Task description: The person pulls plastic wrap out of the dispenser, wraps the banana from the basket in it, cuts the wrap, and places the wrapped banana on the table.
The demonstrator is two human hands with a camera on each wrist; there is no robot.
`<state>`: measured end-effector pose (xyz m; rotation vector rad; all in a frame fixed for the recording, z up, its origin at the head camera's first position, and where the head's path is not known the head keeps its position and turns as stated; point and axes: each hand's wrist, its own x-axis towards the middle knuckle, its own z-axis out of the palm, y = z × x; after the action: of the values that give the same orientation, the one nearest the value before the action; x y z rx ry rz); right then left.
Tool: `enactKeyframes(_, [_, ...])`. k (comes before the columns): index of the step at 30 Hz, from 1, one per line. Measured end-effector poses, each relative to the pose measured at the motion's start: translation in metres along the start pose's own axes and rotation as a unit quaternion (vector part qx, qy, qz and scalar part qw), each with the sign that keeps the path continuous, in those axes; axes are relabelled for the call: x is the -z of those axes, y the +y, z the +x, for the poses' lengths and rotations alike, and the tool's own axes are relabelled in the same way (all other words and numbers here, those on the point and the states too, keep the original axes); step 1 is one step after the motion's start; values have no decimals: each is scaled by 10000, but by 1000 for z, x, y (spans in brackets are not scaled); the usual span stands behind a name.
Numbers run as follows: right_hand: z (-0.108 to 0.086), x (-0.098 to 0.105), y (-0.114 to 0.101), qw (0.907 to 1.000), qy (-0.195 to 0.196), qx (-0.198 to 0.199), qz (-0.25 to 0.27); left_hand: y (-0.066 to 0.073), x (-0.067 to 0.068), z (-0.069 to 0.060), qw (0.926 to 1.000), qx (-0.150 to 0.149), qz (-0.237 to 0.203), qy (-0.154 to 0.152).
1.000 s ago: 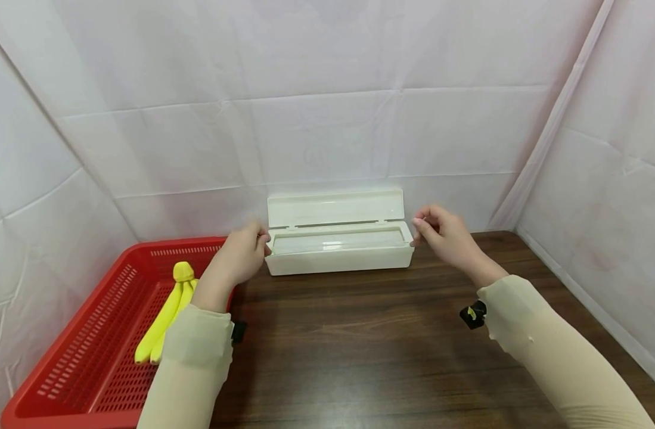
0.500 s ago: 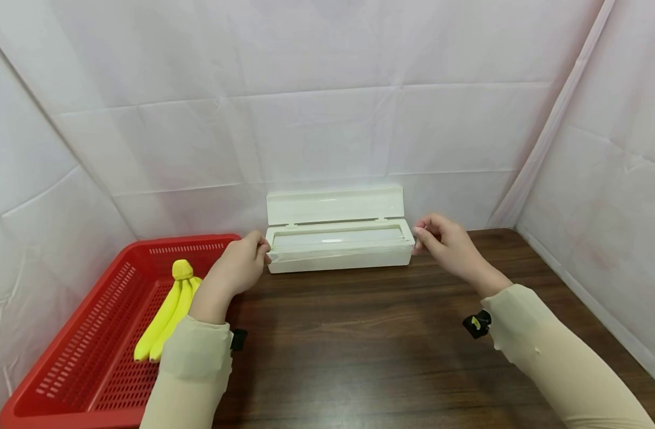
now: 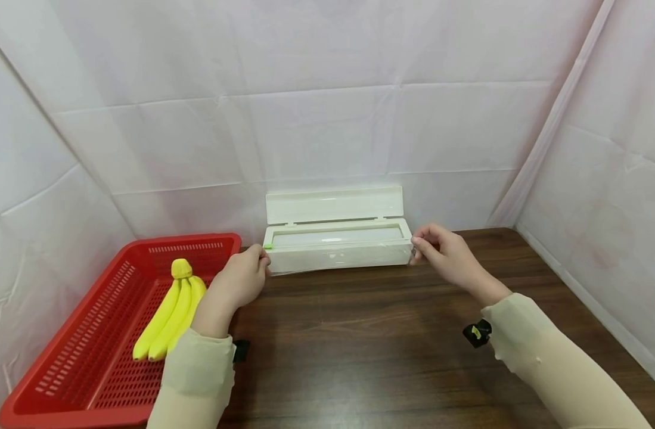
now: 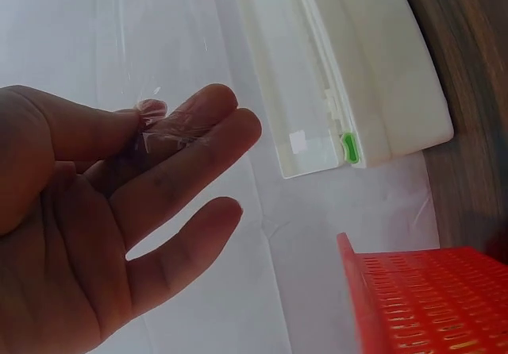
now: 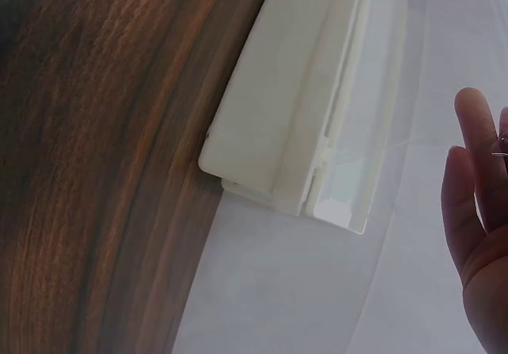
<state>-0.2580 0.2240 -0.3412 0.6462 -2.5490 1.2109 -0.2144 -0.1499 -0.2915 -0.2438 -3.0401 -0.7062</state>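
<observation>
A long white box (image 3: 338,256) stands at the table's back with its lid (image 3: 335,205) raised. Clear film (image 3: 340,253) stretches across its front between the two hands. At the box's left end, the left hand (image 3: 240,280) pinches one edge of the film; in the left wrist view, thumb and index finger of this hand (image 4: 135,179) hold the crumpled film (image 4: 178,132). The right hand (image 3: 447,259) pinches the film by the box's right end; in the right wrist view only part of that hand (image 5: 480,203) shows. A green piece (image 4: 350,148) sits at the box's left end.
A red perforated basket (image 3: 70,333) stands on the left of the wooden table (image 3: 359,345), with yellow bananas (image 3: 168,319) inside, partly behind the left forearm. White cloth (image 3: 316,119) hangs behind and along both sides.
Both hands have moved down a little at the box's ends. The film between them has come from over the box's top down across its front, and the green piece now shows.
</observation>
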Motion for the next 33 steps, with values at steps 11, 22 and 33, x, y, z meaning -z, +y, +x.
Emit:
enactKeyframes(11, [-7, -4, 1, 9998, 21, -79, -153, 0, -7, -9, 10000, -47, 1, 44])
enactKeyframes(22, [-15, -9, 7, 9994, -228, -229, 99, -2, -19, -17, 9998, 182, -89, 41])
enactKeyframes(33, [-21, -15, 12, 9989, -447, -163, -11, 2, -31, -20, 9983, 572, 10, -125])
